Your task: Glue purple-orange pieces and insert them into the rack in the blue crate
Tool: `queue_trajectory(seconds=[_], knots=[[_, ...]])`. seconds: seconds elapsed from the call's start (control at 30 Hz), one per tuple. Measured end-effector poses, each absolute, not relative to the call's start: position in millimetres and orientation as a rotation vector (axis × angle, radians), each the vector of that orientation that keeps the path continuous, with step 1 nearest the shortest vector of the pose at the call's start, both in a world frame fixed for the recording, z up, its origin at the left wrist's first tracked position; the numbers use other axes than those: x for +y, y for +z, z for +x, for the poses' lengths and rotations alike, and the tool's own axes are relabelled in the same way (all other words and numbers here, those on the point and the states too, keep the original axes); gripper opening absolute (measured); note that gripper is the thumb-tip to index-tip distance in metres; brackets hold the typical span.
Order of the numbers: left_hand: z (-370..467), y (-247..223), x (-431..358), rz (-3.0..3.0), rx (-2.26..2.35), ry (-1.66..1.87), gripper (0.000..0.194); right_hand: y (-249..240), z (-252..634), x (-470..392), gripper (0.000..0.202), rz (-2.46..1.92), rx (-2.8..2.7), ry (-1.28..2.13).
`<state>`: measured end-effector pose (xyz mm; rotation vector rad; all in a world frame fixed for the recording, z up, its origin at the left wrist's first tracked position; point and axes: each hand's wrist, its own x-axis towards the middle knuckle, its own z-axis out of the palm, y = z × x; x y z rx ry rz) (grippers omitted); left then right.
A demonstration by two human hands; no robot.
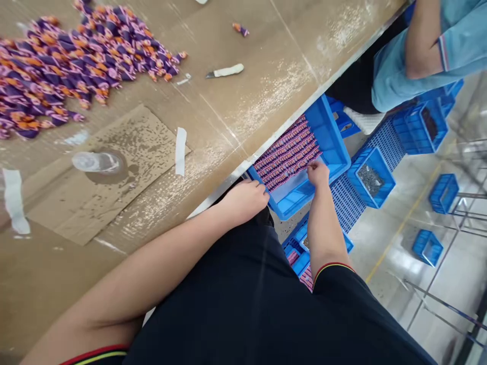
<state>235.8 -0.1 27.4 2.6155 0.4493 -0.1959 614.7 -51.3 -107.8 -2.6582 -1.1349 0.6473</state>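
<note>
A blue plastic crate [333,139] sits beside the table edge, partly under it. Inside are neat rows of small purple, orange and pink twisted pieces [288,154] on a pale sheet. My left hand [249,202] rests at the crate's near rim, its fingers bent over it. Over the crate, my right hand [318,174] is closed in a pinch at the end of a row; what lies between its fingertips is too small to make out. On the table lies a large loose heap of the same twisted pieces [72,61], with a single piece [240,29] apart from it.
On the brown-covered table [213,111] lie a knife with a white-wrapped handle [225,71], a wet cardboard sheet [152,132] and a clear cup [97,162]. A co-worker in a light blue shirt [395,66] sits at the right. More blue crates [380,195] stand beyond my right arm.
</note>
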Motion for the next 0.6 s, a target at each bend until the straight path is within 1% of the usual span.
queue_trajectory(seconds=[0.17,0.33,0.47,0.6], knots=[[236.4,24.8,-8.0,2.622,0.445,-0.201,0.027,-87.9,615.8,-39.5,0.019,-2.680,-1.609,0.784],[254.5,19.5,-16.0,2.511,0.586,-0.144,0.027,-89.4,624.0,-28.8,0.026,-2.593,-1.966,0.872],[304.3,12.3,-17.1,2.287,0.698,-0.163,0.025,-94.7,633.3,-24.2,0.032,-2.517,-2.117,0.917],[377.7,-8.8,2.6,2.244,0.725,-0.217,0.031,-99.4,640.5,-21.6,0.035,-2.433,-2.186,0.958]])
